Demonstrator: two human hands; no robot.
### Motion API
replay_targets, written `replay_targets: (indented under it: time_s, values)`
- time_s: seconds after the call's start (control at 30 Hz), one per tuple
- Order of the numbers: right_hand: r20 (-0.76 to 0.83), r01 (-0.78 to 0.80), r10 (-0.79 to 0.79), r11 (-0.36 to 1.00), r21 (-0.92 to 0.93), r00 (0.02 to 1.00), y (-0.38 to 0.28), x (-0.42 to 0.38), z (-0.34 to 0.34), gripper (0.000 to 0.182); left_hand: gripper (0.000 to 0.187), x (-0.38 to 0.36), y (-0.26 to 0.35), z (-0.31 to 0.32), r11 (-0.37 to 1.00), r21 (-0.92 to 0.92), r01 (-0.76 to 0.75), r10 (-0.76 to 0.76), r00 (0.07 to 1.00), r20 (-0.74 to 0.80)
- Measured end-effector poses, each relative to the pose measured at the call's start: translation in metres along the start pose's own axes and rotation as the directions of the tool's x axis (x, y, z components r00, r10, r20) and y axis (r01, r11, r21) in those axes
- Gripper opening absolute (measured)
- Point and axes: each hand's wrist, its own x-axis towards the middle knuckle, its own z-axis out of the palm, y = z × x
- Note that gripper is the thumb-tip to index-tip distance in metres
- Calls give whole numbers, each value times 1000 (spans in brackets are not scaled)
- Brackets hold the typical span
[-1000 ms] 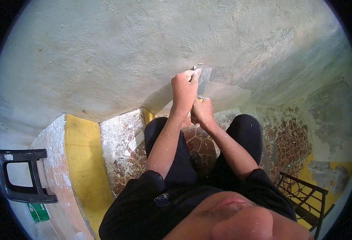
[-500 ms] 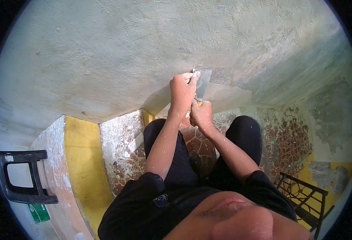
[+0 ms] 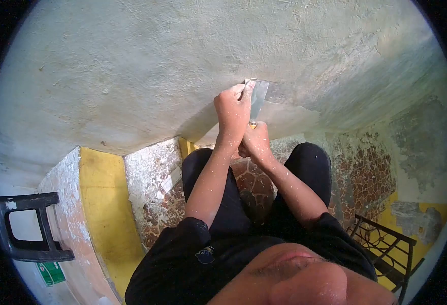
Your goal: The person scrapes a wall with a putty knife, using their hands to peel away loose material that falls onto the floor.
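Observation:
My right hand (image 3: 256, 138) is wrapped round the handle of a putty knife (image 3: 259, 99), whose wide metal blade points up at the wall. A bit of yellow and metal shows where the handle meets the blade. My left hand (image 3: 232, 113) is closed at the blade's upper left corner, its thumb along the blade edge and its other fingers curled. The blade's far edge meets the grey-green wall (image 3: 147, 66), by the border of a smoother, paler patch (image 3: 289, 116). Most of the handle is hidden in my right hand. White specks dot both forearms.
Below the wall, the brown patterned floor (image 3: 368, 175) has pale flakes on it. At left stand a yellow-painted ledge (image 3: 101, 193), a black plastic frame-like object (image 3: 43, 229) and a green packet (image 3: 51, 273). A dark metal rack (image 3: 386, 244) stands at lower right.
The putty knife and both hands have shifted slightly up along the wall. My left thumb now lies closer to the blade's top corner. The view has tilted slightly.

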Motion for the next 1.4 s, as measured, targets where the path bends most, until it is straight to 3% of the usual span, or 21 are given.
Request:
replay_targets:
  time_s: [0.13, 0.33, 0.43, 0.53, 0.63, 0.7, 0.73, 0.77, 0.83, 0.87, 0.9, 0.97, 1.1, 1.2, 1.4]
  values:
    - [21, -40, 40, 999, 27, 999, -7, -2, 2, 41, 28, 2, 3, 0, 999, 38, -7, 7, 1000, -2]
    - [51, -39, 38, 999, 10, 998, -4, 0, 2, 39, 30, 2, 4, 1, 997, -45, -65, 62, 996, -64]
    - [72, -35, 33, 999, 24, 997, -5, 0, 4, 38, 33, 5, 2, 0, 997, 16, -78, 78, 997, -27]
    - [-14, -5, 5, 1000, -13, 1000, -5, -3, 8, 38, 35, 3, 4, 0, 995, -5, -97, 97, 995, -37]
    - [-78, 49, -54, 997, -56, 996, -8, 2, 4, 34, 33, -1, 17, -6, 990, -75, -123, 119, 991, -55]
    - [-108, 334, -338, 941, -50, 935, -19, 11, -7, 31, 29, -7, 35, -13, 954, -264, -142, 141, 990, -22]
    - [-122, 314, -308, 949, 33, 943, -21, 10, -12, 30, 23, -11, 36, -13, 959, -245, -140, 167, 981, 95]
    - [-124, 319, -313, 947, 32, 941, -19, 10, -11, 30, 23, -12, 30, -8, 958, -248, -144, 172, 980, 95]
    - [-310, 168, -138, 983, 74, 941, -10, 8, -8, 41, 22, -18, 6, 12, 973, -111, -201, 220, 954, 203]
    - [-358, 67, -22, 991, 114, 934, -7, 11, -6, 40, 22, -19, -3, 20, 985, -64, -161, 172, 959, 224]
    - [-366, 63, -15, 991, 119, 931, 1, 13, -9, 40, 22, -18, -7, 23, 985, -65, -158, 169, 957, 234]
    - [-305, 96, -132, 987, -130, 943, 18, 21, -15, 40, 26, -13, -12, 28, 991, 15, -134, 128, 968, 216]
    - [-188, 18, -18, 1000, -1, 982, 27, 32, -32, 36, 39, -11, -26, 39, 994, -11, -106, 106, 969, 221]
    - [-125, -7, 5, 1000, -17, 992, 30, 34, -41, 39, 40, -9, -29, 47, 996, -43, -74, 82, 971, 225]
    - [-165, 32, -38, 999, -36, 986, 32, 38, -61, 37, 37, -9, -28, 60, 998, -47, -30, 39, 980, 193]
